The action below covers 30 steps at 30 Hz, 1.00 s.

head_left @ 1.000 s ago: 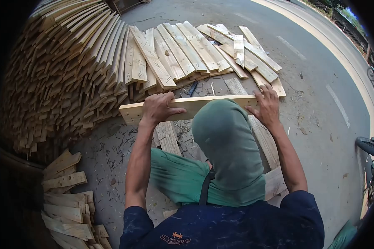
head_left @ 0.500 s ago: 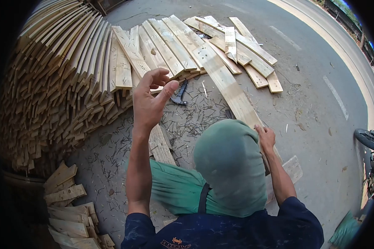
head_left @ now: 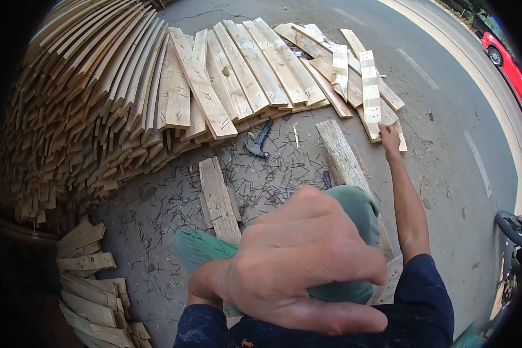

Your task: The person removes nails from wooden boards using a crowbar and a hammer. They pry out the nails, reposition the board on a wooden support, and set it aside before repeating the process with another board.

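Plank [head_left: 370,87] lay fwd & to the R of the body, long axis running approx. away from the person, flat-ish atop the loose planks [head_left: 275,61]. R hand [head_left: 390,139] was nearer, right at its near end, arm reached out nearly straight; fingers bent there, pinch vs. touch: can't tell. L hand [head_left: 307,255] was close to the cam, well apart from plank, fingers half curled, thumb apart from index, nothing seen in it; palm hidden.

Surface = other planks, crossing at various angles, so support looked uneven. Short plank [head_left: 339,66] just to L; grey pavement [head_left: 441,151] to R, more room that side. Hammer [head_left: 263,136] & scattered nails [head_left: 250,174] were on the ground, L of plank.
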Tool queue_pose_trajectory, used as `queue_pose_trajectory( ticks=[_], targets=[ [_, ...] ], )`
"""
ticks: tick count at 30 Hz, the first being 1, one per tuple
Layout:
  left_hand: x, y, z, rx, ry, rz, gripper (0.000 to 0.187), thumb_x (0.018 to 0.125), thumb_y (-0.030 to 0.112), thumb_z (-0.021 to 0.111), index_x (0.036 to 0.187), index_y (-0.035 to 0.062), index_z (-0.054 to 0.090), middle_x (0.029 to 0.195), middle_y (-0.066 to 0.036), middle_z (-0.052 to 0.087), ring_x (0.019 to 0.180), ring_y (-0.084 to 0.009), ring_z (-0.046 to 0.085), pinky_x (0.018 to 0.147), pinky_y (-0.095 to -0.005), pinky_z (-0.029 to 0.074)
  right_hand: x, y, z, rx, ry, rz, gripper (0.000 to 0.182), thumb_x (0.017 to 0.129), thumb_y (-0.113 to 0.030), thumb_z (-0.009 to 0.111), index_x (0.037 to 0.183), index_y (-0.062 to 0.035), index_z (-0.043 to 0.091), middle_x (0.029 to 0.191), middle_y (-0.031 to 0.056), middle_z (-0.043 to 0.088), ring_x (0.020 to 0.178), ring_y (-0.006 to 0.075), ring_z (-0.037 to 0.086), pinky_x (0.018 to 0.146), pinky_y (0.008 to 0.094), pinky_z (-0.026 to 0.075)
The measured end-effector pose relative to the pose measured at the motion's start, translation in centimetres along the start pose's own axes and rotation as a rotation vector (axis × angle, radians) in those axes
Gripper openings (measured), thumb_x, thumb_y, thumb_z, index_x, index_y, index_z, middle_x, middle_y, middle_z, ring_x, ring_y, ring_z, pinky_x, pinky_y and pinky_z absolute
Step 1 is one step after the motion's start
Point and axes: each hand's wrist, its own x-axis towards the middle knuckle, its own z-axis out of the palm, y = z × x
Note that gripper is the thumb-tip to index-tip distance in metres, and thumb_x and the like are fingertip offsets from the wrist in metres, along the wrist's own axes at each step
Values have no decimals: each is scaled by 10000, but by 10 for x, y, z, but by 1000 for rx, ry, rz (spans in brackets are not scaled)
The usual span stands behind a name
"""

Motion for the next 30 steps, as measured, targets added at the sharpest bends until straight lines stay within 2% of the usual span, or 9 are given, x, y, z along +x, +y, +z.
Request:
queue_pose_trajectory(
  ticks=[3,7,9,15,17,19,21,25,30],
  targets=[
    [5,-11,7,-94,40,-10,305,820,352,764,752,70,668,653,-17,628,634,-177,601,710,-342,485,-69,30,47,-194,-96,-85,495,862,-424,661,1032,39,686,933,186,715,906,302,681,828,379,503],
    [2,-24,21,-168,19,-27,267,876,329,679,784,81,642,660,-11,603,655,-160,587,732,-333,475,-125,74,84,-246,71,-101,324,884,-296,648,1035,-11,679,1016,181,696,988,342,639,878,440,476],
    [4,-33,23,-193,12,-42,254,904,318,637,800,86,629,663,-9,590,665,-152,581,743,-329,470,-132,85,82,-333,135,-226,310,900,-303,637,1052,-33,663,1072,159,672,1046,323,601,911,450,443],
    [25,-103,-9,-276,144,-80,243,989,284,510,848,103,589,672,-1,552,696,-127,560,777,-316,455,-87,88,82,-352,75,-112,338,916,-324,619,1116,-52,621,1041,147,664,1052,342,581,921,460,428],
    [40,-156,-26,-271,310,-199,250,1017,273,467,864,108,576,676,2,539,706,-119,553,788,-311,450,-77,86,85,-350,23,-81,365,929,-352,600,1129,-47,604,1055,162,637,1040,356,577,920,474,428],
    [51,-226,-37,-118,498,-461,222,994,271,541,885,88,605,678,-5,561,675,-107,538,742,-285,442,-75,81,94,-342,32,0,387,939,-381,582,1116,-37,599,1079,175,599,1019,366,578,913,487,429],
    [49,-310,-48,-93,499,-772,236,933,318,639,888,86,625,661,14,567,632,-77,511,687,-241,424,-75,72,94,-346,38,58,397,948,-394,566,1107,-32,595,1088,182,570,1026,372,565,923,484,418],
    [-2,-486,-56,-157,407,-1270,319,901,365,675,1027,76,627,765,1,580,619,-63,503,601,-225,450,-86,59,95,-441,98,-87,327,950,-328,577,1096,-36,599,1055,152,571,1050,333,540,923,450,396],
    [-46,-624,-29,-271,577,-1466,447,890,453,670,1141,97,566,862,-6,591,654,-93,555,556,-258,472,-77,50,96,-453,56,-76,288,946,-291,587,1063,-28,586,1038,143,564,1031,325,540,903,441,394]
  ],
)
